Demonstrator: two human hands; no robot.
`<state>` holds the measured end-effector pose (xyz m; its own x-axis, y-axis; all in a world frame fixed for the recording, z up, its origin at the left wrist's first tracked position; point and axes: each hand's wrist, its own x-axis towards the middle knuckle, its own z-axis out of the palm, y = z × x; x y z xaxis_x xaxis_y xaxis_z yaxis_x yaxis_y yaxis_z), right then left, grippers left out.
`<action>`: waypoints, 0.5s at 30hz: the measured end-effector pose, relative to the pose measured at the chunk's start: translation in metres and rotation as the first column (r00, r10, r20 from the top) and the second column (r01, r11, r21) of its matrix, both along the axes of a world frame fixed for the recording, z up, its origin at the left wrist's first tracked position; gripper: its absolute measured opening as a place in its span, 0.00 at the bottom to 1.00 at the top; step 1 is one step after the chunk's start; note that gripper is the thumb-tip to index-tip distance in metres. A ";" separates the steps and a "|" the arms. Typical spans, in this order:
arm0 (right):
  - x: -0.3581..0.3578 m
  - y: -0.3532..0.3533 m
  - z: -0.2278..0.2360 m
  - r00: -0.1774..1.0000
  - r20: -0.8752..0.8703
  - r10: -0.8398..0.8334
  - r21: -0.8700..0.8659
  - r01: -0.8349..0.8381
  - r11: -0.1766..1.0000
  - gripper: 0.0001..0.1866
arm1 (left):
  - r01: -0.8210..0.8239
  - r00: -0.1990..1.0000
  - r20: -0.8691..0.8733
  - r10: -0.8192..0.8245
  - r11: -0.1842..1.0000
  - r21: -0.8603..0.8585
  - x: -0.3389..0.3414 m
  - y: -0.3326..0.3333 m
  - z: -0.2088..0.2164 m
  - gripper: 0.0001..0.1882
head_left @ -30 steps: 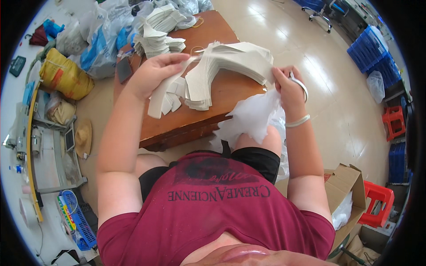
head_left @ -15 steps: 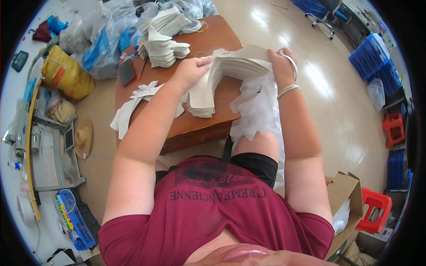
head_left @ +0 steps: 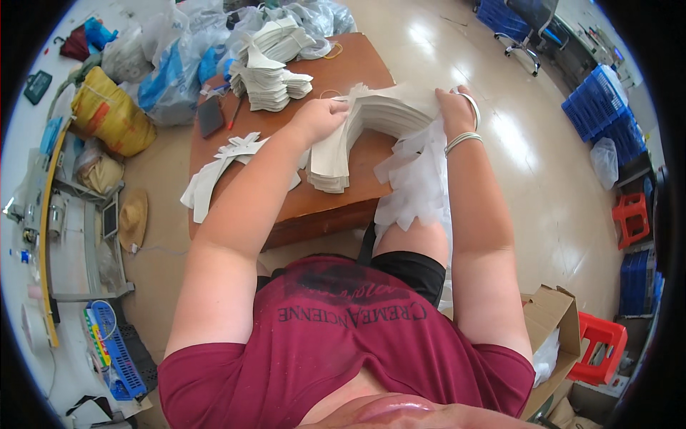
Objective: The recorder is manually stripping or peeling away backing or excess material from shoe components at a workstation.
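A thick stack of cream, arch-shaped cut pieces (head_left: 330, 154) lies on the brown wooden table (head_left: 286, 209), its layered edges facing me. My left hand (head_left: 319, 119) is closed at the stack's upper left, thumb and fingers pinching the edge of a piece. At the far right end, my right hand (head_left: 456, 111) pinches the edge of the top layer, which spans between both hands. Thin white translucent sheets (head_left: 414, 182) hang in a ragged bunch below my right hand, over the table edge and against my thigh. White bands circle my right hand and wrist.
Tied stacks of similar cream pieces (head_left: 268, 84) sit farther back, with loose strips (head_left: 214, 175) at left. Near them lie a dark flat case (head_left: 210, 116) and a red pen (head_left: 235, 114). Plastic bags (head_left: 168, 79) crowd the back left. A cardboard box (head_left: 552, 314) stands at lower right.
The view has shifted slightly. Near my right hand, the tan face of the top layer now looks paler, and the hanging white sheets have swung a little. Both hands keep their pinch.
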<state>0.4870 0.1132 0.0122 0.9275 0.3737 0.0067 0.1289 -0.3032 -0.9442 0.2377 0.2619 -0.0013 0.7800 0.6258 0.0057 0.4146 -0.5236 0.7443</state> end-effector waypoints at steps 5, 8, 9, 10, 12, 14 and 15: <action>0.001 -0.012 -0.001 0.996 0.078 0.034 -0.108 -0.026 0.994 0.29 | 0.017 0.977 -0.206 0.057 0.940 0.341 -0.001 -0.024 0.019 0.22; 0.006 -0.020 -0.017 0.991 0.129 0.042 -0.038 -0.037 0.999 0.25 | -0.024 0.990 -0.117 0.074 0.923 0.384 -0.007 -0.025 0.010 0.23; 0.007 -0.024 -0.022 0.987 0.152 0.043 0.008 -0.045 0.999 0.20 | -0.052 0.997 -0.037 0.071 0.929 0.367 -0.009 -0.023 0.006 0.23; -0.009 -0.028 -0.015 0.987 0.151 0.058 0.004 -0.060 0.998 0.20 | -0.065 0.996 -0.039 0.085 0.929 0.363 -0.020 -0.018 0.005 0.23; -0.066 -0.049 0.013 0.966 0.098 0.238 0.133 -0.250 0.959 0.12 | -0.134 0.991 0.048 0.126 0.956 0.261 -0.058 -0.001 0.002 0.22; -0.102 -0.074 0.015 0.886 0.123 0.446 0.170 -0.462 0.870 0.13 | -0.193 0.963 0.201 0.177 0.979 0.061 -0.104 0.026 -0.017 0.19; -0.116 -0.089 0.007 0.786 0.247 0.566 0.199 -0.613 0.765 0.12 | -0.300 0.933 0.230 0.278 0.952 0.063 -0.127 0.043 -0.036 0.18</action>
<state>0.3712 0.0243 0.0190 0.5000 0.8087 0.3099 0.3596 0.1317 -0.9238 0.1111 0.3046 -0.0374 0.5387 0.8121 0.2242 0.3941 -0.4781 0.7849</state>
